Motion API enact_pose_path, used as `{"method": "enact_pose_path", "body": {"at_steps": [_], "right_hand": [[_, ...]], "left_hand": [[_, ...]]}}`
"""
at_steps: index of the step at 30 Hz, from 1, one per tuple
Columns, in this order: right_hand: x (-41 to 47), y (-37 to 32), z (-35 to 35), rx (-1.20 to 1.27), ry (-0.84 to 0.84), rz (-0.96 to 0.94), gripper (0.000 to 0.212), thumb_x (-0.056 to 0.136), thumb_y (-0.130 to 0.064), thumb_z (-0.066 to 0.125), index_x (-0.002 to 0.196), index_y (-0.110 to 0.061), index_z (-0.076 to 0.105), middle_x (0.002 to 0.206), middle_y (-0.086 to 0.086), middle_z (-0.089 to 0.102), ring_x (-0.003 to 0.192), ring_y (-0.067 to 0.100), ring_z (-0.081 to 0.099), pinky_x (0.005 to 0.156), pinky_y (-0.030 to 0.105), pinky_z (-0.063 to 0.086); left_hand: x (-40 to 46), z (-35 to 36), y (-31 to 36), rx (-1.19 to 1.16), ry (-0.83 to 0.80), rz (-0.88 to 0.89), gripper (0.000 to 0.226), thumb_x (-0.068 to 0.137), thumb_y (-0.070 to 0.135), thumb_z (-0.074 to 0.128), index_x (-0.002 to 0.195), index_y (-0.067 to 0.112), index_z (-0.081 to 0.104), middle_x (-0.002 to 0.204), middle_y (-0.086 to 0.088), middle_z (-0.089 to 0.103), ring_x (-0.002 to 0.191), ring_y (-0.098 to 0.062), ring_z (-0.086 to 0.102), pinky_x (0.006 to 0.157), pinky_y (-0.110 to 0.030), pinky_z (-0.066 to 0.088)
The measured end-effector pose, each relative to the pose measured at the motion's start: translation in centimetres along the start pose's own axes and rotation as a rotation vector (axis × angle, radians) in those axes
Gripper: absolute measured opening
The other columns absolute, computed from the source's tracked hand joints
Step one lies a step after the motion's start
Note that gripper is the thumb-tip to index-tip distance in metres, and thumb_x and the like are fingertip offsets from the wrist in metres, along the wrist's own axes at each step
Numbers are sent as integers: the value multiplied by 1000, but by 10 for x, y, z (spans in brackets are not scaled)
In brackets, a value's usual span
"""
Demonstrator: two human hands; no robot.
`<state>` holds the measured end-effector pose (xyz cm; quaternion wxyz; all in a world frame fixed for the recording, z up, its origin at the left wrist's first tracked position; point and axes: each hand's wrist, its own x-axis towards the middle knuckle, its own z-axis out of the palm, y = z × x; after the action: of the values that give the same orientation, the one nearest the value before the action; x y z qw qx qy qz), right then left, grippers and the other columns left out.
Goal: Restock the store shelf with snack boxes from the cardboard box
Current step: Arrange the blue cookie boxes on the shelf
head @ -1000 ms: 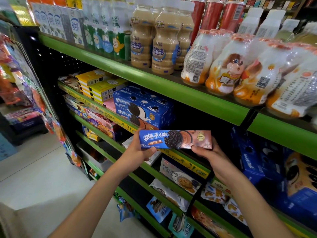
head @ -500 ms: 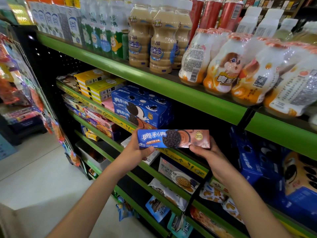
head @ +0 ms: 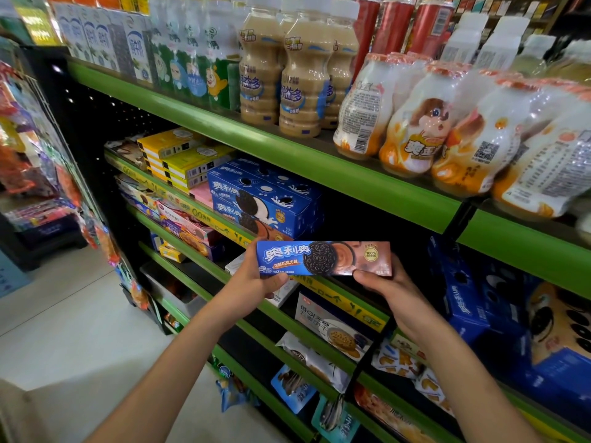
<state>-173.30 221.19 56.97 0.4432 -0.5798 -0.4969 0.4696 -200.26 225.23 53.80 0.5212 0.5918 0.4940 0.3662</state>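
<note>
Box (head: 323, 258) held level before the shelf (head: 319, 174) front edge, left hand (head: 252, 279) and right hand (head: 388, 290) gripping its ends. Judged light, rigid carton, contents breakable; end grips suit.

Hands in view: I counted two, left hand (head: 252, 282) and right hand (head: 388, 290).
Snack box held: I saw one snack box (head: 323, 258).
Blue cookie cartons (head: 260, 203) stacked behind it: I noted two.
Yellow boxes (head: 188, 163): I could not fix the number.
Red cans (head: 399, 25): I counted three.
</note>
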Motion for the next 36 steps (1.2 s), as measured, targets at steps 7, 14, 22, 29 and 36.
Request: {"method": "enact_pose_path", "body": {"at_steps": [7,14,22,29,36], "right_hand": [[-1,-2,-1,8,2,-19,75,61,-24,84,123,-47,51,108,-20,71,99,-3,65,91,25,42],[-3,1,-6,-44,-26,-11,70,69,28,65,118,-19,50,97,6,69,83,12,69,67,16,52],[-3,-1,-7,-53,-49,3,68,74,28,62,126,-12,44,102,8,63,74,3,68,67,15,52],[-3,0,-7,-50,-46,9,68,74,27,63,125,-13,45,103,8,64,77,4,68,68,16,52],[-1,3,-7,-36,-37,-6,67,71,28,64,119,-17,49,96,5,68,79,9,69,67,18,53]], "left_hand": [[-4,-5,-1,-56,21,-16,80,80,15,81,131,47,29,111,6,65,87,-6,69,73,-31,59],[-18,-6,3,96,80,96,59,77,5,81,116,36,49,106,20,66,103,5,60,79,-20,53],[-22,-4,10,133,101,140,57,79,6,80,112,39,46,110,11,62,104,6,57,75,-16,49],[-24,-3,10,138,100,134,57,80,7,79,111,40,45,109,13,61,103,12,55,70,-10,50],[-25,-3,12,124,107,121,58,79,7,80,111,42,46,107,16,63,102,12,56,69,-13,51]]}}
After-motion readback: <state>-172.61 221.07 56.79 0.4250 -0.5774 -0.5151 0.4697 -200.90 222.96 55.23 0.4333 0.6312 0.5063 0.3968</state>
